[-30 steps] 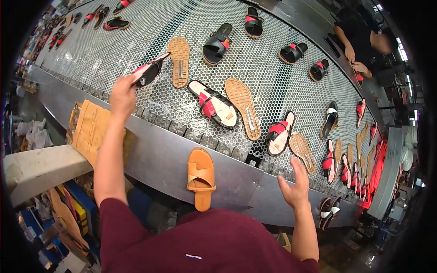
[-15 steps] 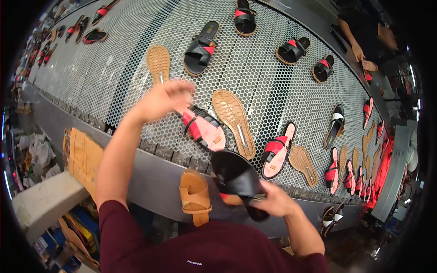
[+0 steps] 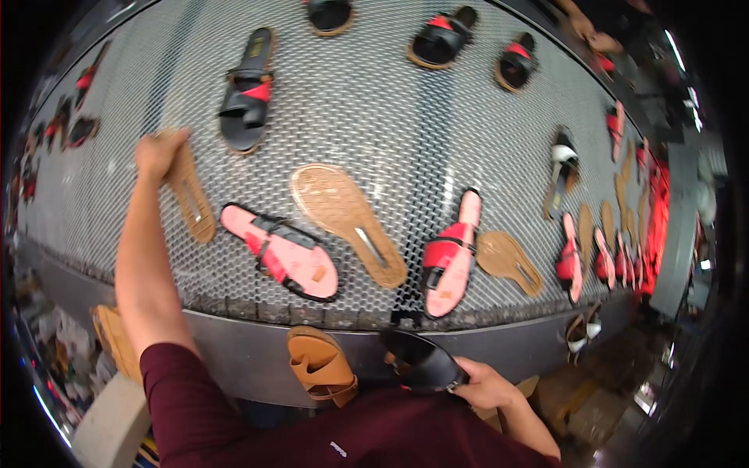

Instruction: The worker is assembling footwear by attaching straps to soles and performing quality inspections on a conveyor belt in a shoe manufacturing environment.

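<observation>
My left hand (image 3: 160, 153) reaches out to the far left over the mesh conveyor, its fingers closed on the upper end of a tan shoe sole (image 3: 192, 201). Held low near my body, a black sandal (image 3: 421, 360) is gripped at one end by my right hand (image 3: 485, 384). Between the hands on the mesh lie a red-strapped upper with a pink insole (image 3: 290, 261) and a larger tan sole (image 3: 343, 214). Another pink and red upper (image 3: 451, 261) and a tan sole (image 3: 507, 261) lie farther right.
Finished black and red sandals (image 3: 248, 101) stand farther back on the mesh conveyor (image 3: 343, 117). A tan sandal (image 3: 320, 363) is at the conveyor's front edge (image 3: 242, 351). More uppers and soles line the right end. Another person's hand (image 3: 601, 40) is at the far right.
My left hand has moved left from above the pink-insoled upper onto the tan sole. My right hand has drawn the black sandal lower, closer to my body. The view has shifted.
</observation>
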`<state>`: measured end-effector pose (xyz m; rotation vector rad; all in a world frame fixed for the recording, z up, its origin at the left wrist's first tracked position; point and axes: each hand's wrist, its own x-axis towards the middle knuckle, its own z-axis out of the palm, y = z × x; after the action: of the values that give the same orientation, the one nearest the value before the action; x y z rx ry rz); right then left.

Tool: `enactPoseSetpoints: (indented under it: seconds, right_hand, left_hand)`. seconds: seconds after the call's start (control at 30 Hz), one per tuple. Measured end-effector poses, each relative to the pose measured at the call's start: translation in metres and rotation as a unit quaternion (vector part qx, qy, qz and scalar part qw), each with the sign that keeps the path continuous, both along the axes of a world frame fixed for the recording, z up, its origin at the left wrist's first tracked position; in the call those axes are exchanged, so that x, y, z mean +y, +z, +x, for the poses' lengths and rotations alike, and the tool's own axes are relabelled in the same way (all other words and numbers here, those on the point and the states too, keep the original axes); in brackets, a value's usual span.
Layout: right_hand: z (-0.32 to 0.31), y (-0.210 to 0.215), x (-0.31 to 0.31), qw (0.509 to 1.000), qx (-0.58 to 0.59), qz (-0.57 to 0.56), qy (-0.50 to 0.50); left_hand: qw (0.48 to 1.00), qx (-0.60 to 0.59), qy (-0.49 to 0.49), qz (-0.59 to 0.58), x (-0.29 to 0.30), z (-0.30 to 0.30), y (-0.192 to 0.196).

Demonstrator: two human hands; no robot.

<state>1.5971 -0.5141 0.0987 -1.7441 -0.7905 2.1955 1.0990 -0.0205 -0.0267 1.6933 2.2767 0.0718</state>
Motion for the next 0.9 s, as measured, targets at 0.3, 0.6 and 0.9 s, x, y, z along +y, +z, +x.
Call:
enactPoseSetpoints:
  seconds: [0.3, 0.6, 0.9]
  right_hand:
    - [0.036, -0.007, -0.052, 0.990, 0.046, 0.045, -0.126]
    - [0.099, -0.027, -0.110, 0.920, 0.027, 0.123, -0.372]
    - [0.177, -0.057, -0.147, 0.924, 0.046, 0.155, -0.346]
  left_hand:
    - [0.838, -0.463, 0.204, 0.205, -0.098, -0.168, 0.048]
    - [0.705, -0.698, 0.076, 0.099, -0.301, 0.097, 0.182]
    - [0.599, -0.780, 0.076, -0.165, -0.464, 0.411, 0.012]
